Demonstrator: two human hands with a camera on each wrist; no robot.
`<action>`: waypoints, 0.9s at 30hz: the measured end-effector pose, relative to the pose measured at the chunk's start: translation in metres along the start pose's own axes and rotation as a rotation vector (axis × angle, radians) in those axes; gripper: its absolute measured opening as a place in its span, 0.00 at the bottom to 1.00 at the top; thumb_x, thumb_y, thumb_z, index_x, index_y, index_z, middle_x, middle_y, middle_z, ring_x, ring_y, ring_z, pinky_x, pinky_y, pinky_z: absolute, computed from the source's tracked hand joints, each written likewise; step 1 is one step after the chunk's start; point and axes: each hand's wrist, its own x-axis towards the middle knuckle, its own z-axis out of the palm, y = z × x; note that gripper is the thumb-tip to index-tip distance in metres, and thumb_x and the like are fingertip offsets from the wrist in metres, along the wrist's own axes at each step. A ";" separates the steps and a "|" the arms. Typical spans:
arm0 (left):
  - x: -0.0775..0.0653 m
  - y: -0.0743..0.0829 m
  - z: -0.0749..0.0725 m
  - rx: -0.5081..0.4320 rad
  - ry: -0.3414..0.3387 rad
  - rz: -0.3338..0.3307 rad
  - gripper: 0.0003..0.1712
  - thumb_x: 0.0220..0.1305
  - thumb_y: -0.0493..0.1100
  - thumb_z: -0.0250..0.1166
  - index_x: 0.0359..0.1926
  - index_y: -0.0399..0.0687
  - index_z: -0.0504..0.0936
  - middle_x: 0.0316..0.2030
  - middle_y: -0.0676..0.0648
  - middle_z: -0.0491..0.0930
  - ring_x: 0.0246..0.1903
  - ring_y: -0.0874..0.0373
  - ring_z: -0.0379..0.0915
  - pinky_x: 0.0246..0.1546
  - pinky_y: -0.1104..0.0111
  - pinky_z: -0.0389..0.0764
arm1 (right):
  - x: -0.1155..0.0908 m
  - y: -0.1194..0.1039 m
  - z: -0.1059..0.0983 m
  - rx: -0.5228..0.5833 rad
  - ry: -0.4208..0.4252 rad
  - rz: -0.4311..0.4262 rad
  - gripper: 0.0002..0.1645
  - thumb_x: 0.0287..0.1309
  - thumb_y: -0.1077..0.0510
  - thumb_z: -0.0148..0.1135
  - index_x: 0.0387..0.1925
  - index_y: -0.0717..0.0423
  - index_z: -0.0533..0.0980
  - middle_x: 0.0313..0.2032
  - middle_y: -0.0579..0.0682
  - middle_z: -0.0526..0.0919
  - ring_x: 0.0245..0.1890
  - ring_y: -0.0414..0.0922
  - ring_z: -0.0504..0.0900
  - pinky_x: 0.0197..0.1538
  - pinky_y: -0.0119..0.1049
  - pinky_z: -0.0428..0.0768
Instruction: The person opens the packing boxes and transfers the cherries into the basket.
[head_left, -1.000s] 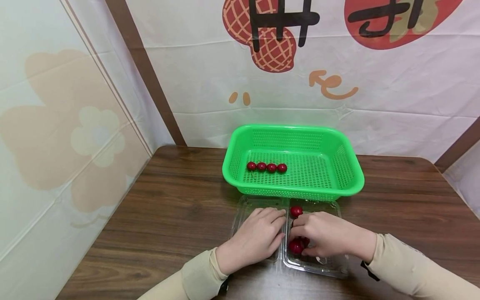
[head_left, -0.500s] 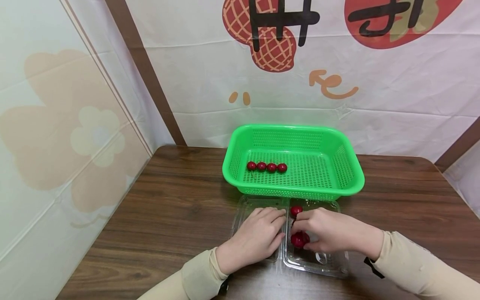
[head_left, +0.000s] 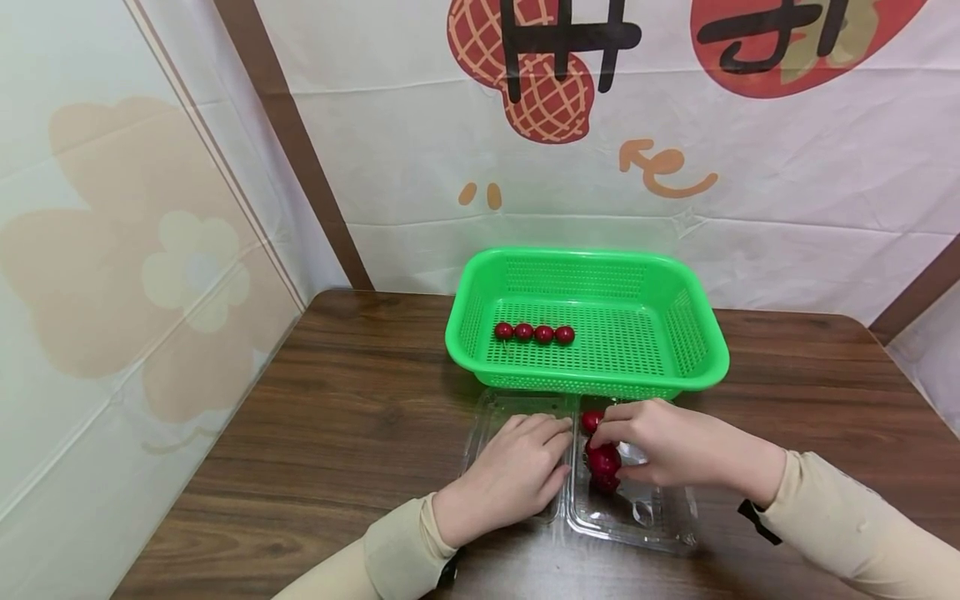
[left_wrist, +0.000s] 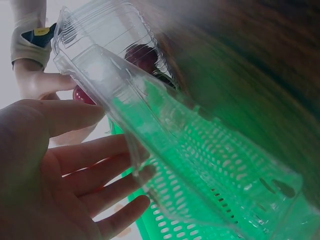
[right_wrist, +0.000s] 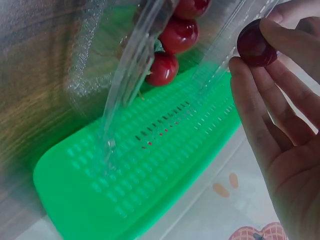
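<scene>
Green basket (head_left: 622,350), four cherries (head_left: 543,334) inside, just behind clear container (head_left: 630,523); right fingers (right_wrist: 245,85) pinch dark cherry (right_wrist: 255,45); left fingers (left_wrist: 95,151), relaxed, touch container.

Deep red cherries (head_left: 523,331) line up against the bright green of the basket (head_left: 570,378), its walls and floor patterned with small perforations. In the right wrist view, one cherry (right_wrist: 256,44) looks darker, nearly maroon. The container (head_left: 615,523) is colourless and clear. Dark brown wood grain streaks the tabletop (head_left: 360,433). Beige sleeves (head_left: 870,517) meet a black strap (left_wrist: 30,37) with a yellow patch. The white backdrop (head_left: 375,125) carries a brown stripe, black strokes, orange marks and a red motif (head_left: 551,100) latticed in pale orange; at left, a faint peach flower (head_left: 67,242).
</scene>
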 end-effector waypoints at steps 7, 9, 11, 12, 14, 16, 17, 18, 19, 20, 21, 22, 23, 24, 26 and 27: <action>0.000 0.000 0.000 -0.004 0.003 0.002 0.18 0.59 0.50 0.58 0.44 0.44 0.81 0.49 0.47 0.80 0.50 0.55 0.71 0.47 0.63 0.74 | -0.002 0.004 -0.006 -0.007 0.021 -0.005 0.19 0.35 0.60 0.71 0.37 0.54 0.79 0.33 0.43 0.79 0.33 0.34 0.77 0.34 0.29 0.80; 0.000 0.000 0.000 -0.003 0.005 0.002 0.18 0.59 0.50 0.58 0.44 0.44 0.81 0.49 0.47 0.80 0.50 0.55 0.71 0.47 0.63 0.74 | -0.003 0.005 -0.008 -0.012 0.035 -0.006 0.19 0.35 0.60 0.71 0.36 0.54 0.79 0.33 0.43 0.80 0.33 0.34 0.77 0.34 0.29 0.80; -0.001 0.000 0.000 -0.002 0.008 0.003 0.18 0.58 0.50 0.58 0.44 0.44 0.81 0.49 0.47 0.80 0.50 0.55 0.71 0.47 0.63 0.74 | -0.004 0.006 -0.010 -0.025 0.050 -0.011 0.19 0.35 0.59 0.72 0.36 0.54 0.79 0.33 0.43 0.80 0.33 0.35 0.78 0.34 0.29 0.80; -0.001 0.000 0.000 -0.001 0.009 0.003 0.18 0.58 0.50 0.58 0.44 0.44 0.81 0.49 0.47 0.80 0.50 0.55 0.71 0.47 0.63 0.74 | -0.004 0.007 -0.011 -0.033 0.056 -0.013 0.19 0.34 0.59 0.72 0.35 0.54 0.79 0.33 0.43 0.80 0.33 0.35 0.78 0.34 0.29 0.81; -0.001 0.001 0.000 0.000 0.011 0.004 0.18 0.58 0.50 0.58 0.44 0.44 0.81 0.49 0.47 0.80 0.50 0.55 0.71 0.47 0.63 0.74 | -0.004 0.008 -0.014 -0.044 0.068 -0.012 0.19 0.35 0.59 0.72 0.35 0.54 0.79 0.33 0.43 0.80 0.33 0.36 0.78 0.34 0.30 0.81; -0.001 0.001 0.000 -0.002 0.012 0.004 0.18 0.58 0.50 0.58 0.44 0.44 0.81 0.49 0.47 0.80 0.50 0.55 0.71 0.46 0.63 0.74 | -0.004 0.009 -0.016 -0.049 0.072 -0.004 0.19 0.35 0.59 0.72 0.36 0.53 0.79 0.33 0.43 0.80 0.33 0.36 0.78 0.34 0.30 0.81; -0.001 0.001 0.000 -0.003 0.012 0.003 0.18 0.58 0.50 0.58 0.44 0.44 0.81 0.49 0.47 0.80 0.50 0.55 0.71 0.47 0.63 0.74 | -0.005 0.010 -0.018 -0.047 0.072 0.005 0.18 0.35 0.60 0.71 0.36 0.53 0.79 0.33 0.43 0.80 0.33 0.36 0.78 0.33 0.30 0.81; -0.001 0.001 -0.001 -0.003 0.012 0.002 0.18 0.58 0.50 0.58 0.44 0.44 0.82 0.49 0.47 0.80 0.50 0.55 0.71 0.47 0.63 0.74 | -0.005 0.010 -0.019 -0.044 0.071 0.013 0.18 0.36 0.60 0.71 0.36 0.53 0.79 0.33 0.43 0.80 0.33 0.36 0.78 0.34 0.30 0.81; -0.001 0.001 -0.001 -0.004 0.012 0.001 0.18 0.58 0.50 0.59 0.44 0.44 0.82 0.49 0.47 0.80 0.50 0.55 0.71 0.47 0.63 0.74 | -0.005 0.011 -0.020 -0.038 0.071 0.021 0.18 0.36 0.60 0.71 0.36 0.53 0.79 0.33 0.43 0.80 0.33 0.36 0.78 0.34 0.30 0.81; -0.001 0.001 -0.001 -0.005 0.012 0.000 0.18 0.58 0.50 0.59 0.44 0.44 0.82 0.49 0.47 0.80 0.50 0.55 0.71 0.47 0.63 0.74 | -0.005 0.012 -0.021 -0.033 0.071 0.027 0.19 0.36 0.61 0.70 0.36 0.53 0.79 0.34 0.43 0.80 0.33 0.36 0.79 0.34 0.30 0.81; -0.001 0.001 -0.001 -0.006 0.012 0.000 0.18 0.58 0.50 0.59 0.44 0.44 0.82 0.49 0.47 0.80 0.50 0.55 0.71 0.47 0.63 0.74 | -0.005 0.013 -0.022 -0.026 0.070 0.035 0.19 0.35 0.61 0.70 0.36 0.53 0.79 0.34 0.43 0.80 0.33 0.36 0.79 0.34 0.30 0.81; -0.001 0.001 -0.001 -0.008 0.012 -0.001 0.18 0.58 0.50 0.59 0.44 0.44 0.81 0.49 0.47 0.80 0.50 0.55 0.71 0.47 0.63 0.74 | -0.005 0.013 -0.023 -0.021 0.074 0.036 0.19 0.35 0.61 0.70 0.36 0.53 0.79 0.34 0.43 0.80 0.33 0.36 0.79 0.34 0.30 0.81; -0.001 0.001 -0.001 -0.008 0.012 -0.001 0.18 0.58 0.50 0.59 0.44 0.44 0.82 0.49 0.47 0.80 0.50 0.55 0.71 0.47 0.63 0.74 | -0.005 0.014 -0.024 -0.020 0.079 0.036 0.19 0.35 0.62 0.70 0.36 0.52 0.79 0.34 0.43 0.80 0.33 0.36 0.79 0.34 0.30 0.81; -0.001 0.001 -0.001 -0.009 0.012 -0.001 0.18 0.58 0.50 0.59 0.44 0.44 0.81 0.49 0.47 0.80 0.50 0.55 0.71 0.47 0.63 0.74 | -0.005 0.015 -0.025 -0.020 0.085 0.034 0.19 0.34 0.62 0.70 0.36 0.52 0.79 0.34 0.43 0.80 0.32 0.36 0.78 0.33 0.30 0.81; -0.001 0.001 0.000 -0.009 0.014 0.000 0.18 0.58 0.50 0.59 0.44 0.44 0.81 0.49 0.47 0.80 0.50 0.55 0.71 0.47 0.63 0.74 | -0.005 0.017 -0.026 -0.019 0.101 0.026 0.18 0.35 0.62 0.70 0.35 0.51 0.79 0.33 0.42 0.79 0.32 0.35 0.78 0.32 0.30 0.81; -0.001 0.001 0.000 -0.009 0.015 0.001 0.18 0.58 0.50 0.59 0.44 0.44 0.81 0.49 0.47 0.80 0.50 0.55 0.71 0.47 0.63 0.74 | -0.005 0.018 -0.027 -0.020 0.108 0.023 0.18 0.35 0.62 0.70 0.35 0.51 0.79 0.32 0.42 0.79 0.31 0.35 0.78 0.32 0.30 0.81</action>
